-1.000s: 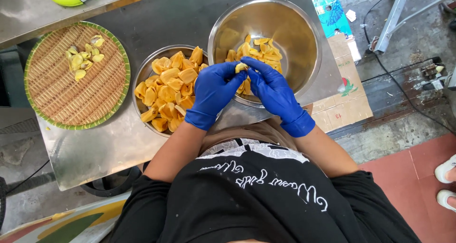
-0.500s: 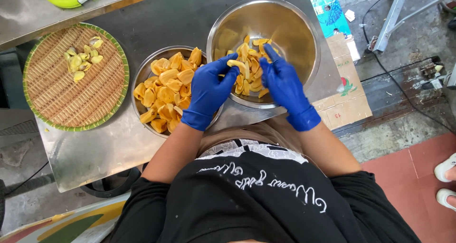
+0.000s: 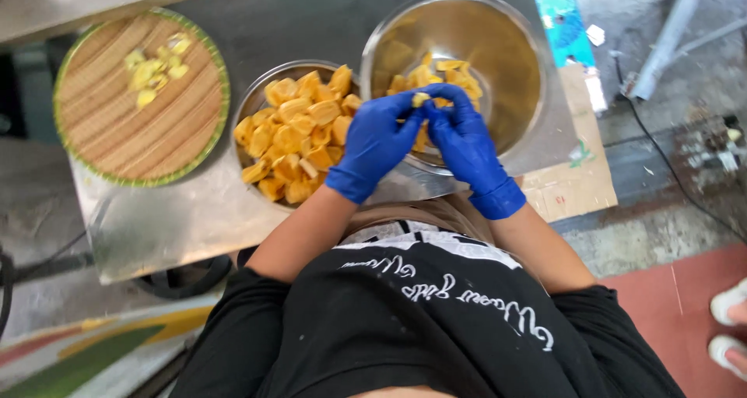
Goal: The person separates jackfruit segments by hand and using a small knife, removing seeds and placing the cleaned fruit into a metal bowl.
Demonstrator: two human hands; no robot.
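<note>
Both hands lifted back out of the bowl since half a second ago; I see left hand [image 3: 377, 145] and right hand [image 3: 464, 145], blue rubber gloves, fingertips pinching one pale yellow fruit piece [image 3: 420, 99] between them, above large shiny steel bowl [image 3: 498, 40]. Left of fingers: smaller bowl [image 3: 257, 102] of glossy orange pieces, round woven tray [image 3: 101, 141]. Dull metal table [image 3: 194, 219], rough concrete floor [image 3: 661, 172].

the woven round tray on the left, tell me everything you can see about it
The woven tray is a flat, round basket of tan fibre with a green rim. It lies level on the metal table, left of the smaller bowl of orange fruit pieces. A small heap of pale yellow pieces sits near its far edge. No hand touches it.
</note>
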